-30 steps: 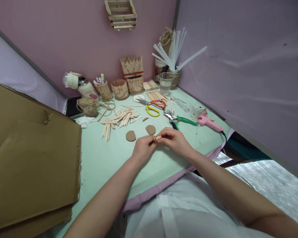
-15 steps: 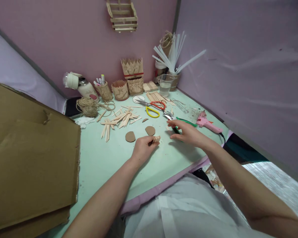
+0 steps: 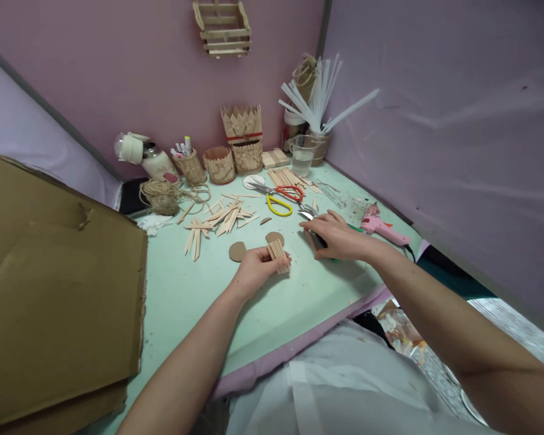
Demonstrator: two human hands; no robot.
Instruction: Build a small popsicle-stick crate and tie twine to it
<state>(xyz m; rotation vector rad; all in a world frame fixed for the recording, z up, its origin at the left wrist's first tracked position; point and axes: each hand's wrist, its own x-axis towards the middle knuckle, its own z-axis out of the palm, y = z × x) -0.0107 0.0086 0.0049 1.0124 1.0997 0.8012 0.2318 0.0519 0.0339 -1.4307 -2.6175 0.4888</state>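
My left hand (image 3: 256,273) is closed around a small bundle of short wooden craft sticks (image 3: 278,257), held just above the table with the sticks' flat sides showing. My right hand (image 3: 338,235) is lowered over the pruning shears (image 3: 307,212), covering most of their green handles. Short stick pieces (image 3: 310,240) lie between its thumb and fingertips, which are pinched on their ends. One rounded brown cardboard piece (image 3: 238,251) lies beside my left hand; a second (image 3: 274,236) is partly hidden behind the bundle.
Cut sticks (image 3: 229,214) are heaped at mid-table. Scissors (image 3: 278,199) with red and yellow handles lie behind the shears. A pink glue gun (image 3: 385,231) rests at right. Twine (image 3: 161,196), stick-covered pots (image 3: 219,165) and a water cup (image 3: 303,158) line the back. Cardboard (image 3: 63,290) stands at left.
My left hand has turned the bundle so its flat side shows. My right hand has come down over the shears' handles, its thumb and fingers closing on the short stick pieces.
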